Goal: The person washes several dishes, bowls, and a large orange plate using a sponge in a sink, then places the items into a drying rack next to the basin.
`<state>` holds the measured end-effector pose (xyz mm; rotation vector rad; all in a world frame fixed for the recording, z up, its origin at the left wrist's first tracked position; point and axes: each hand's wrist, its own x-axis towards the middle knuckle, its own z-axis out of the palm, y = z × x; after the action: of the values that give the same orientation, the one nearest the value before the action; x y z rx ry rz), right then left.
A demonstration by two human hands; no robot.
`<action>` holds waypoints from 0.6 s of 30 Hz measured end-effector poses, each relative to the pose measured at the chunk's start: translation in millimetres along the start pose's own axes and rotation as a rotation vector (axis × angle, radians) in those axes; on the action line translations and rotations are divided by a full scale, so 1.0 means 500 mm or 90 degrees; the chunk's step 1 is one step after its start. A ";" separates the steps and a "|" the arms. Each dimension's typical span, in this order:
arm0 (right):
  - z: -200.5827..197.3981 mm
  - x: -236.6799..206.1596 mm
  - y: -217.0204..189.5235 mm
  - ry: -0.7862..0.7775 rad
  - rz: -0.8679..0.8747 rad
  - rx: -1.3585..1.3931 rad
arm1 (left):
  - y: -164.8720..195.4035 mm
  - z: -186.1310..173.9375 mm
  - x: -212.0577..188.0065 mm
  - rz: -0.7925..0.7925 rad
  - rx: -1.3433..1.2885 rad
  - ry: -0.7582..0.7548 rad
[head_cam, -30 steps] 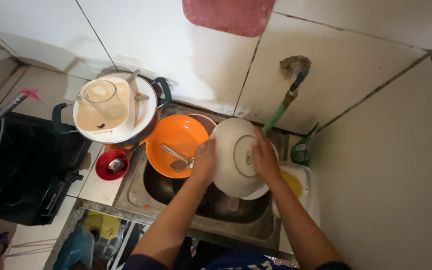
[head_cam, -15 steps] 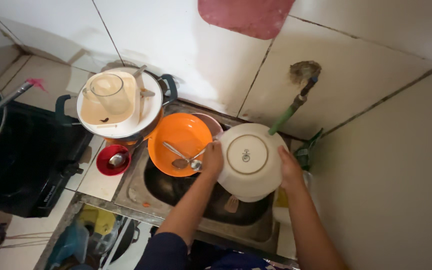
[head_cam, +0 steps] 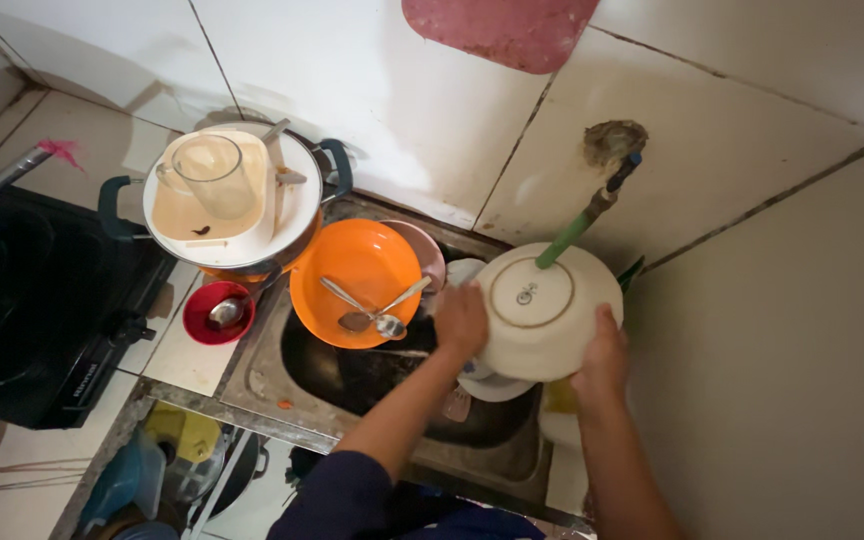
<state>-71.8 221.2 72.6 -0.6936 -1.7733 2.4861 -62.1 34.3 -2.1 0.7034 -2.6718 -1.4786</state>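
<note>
- Over the sink [head_cam: 282,385], both hands held a white bowl [head_cam: 542,315] with its bottom facing up.
- The left hand [head_cam: 460,320] had its fingers curled on the bowl's left edge.
- The right hand [head_cam: 602,360] gripped the bowl's lower right edge.
- A green tap [head_cam: 577,225] pointed down just above the bowl.
- Left of the left fingers sat an orange bowl [head_cam: 357,270] with two spoons [head_cam: 372,310] in it.
- Farther left stood a pot [head_cam: 232,200] with a clear cup [head_cam: 214,175] on top.

Both hands, left hand [head_cam: 460,320], right hand [head_cam: 602,358], white bowl [head_cam: 544,312] (upside down), over sink [head_cam: 282,385]
</note>
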 end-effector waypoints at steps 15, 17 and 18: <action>0.008 0.000 0.039 -0.014 0.062 0.028 | -0.073 -0.007 0.042 0.183 -0.034 -0.002; 0.006 0.009 0.042 -0.041 0.088 0.043 | -0.071 -0.012 0.042 0.194 -0.124 0.040; 0.008 0.012 0.042 -0.054 0.102 0.050 | -0.065 -0.018 0.039 0.221 -0.123 0.052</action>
<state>-73.5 211.8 52.8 -0.7643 -1.6975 2.7119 -65.2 4.7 -27.2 0.2644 -2.3915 -1.5420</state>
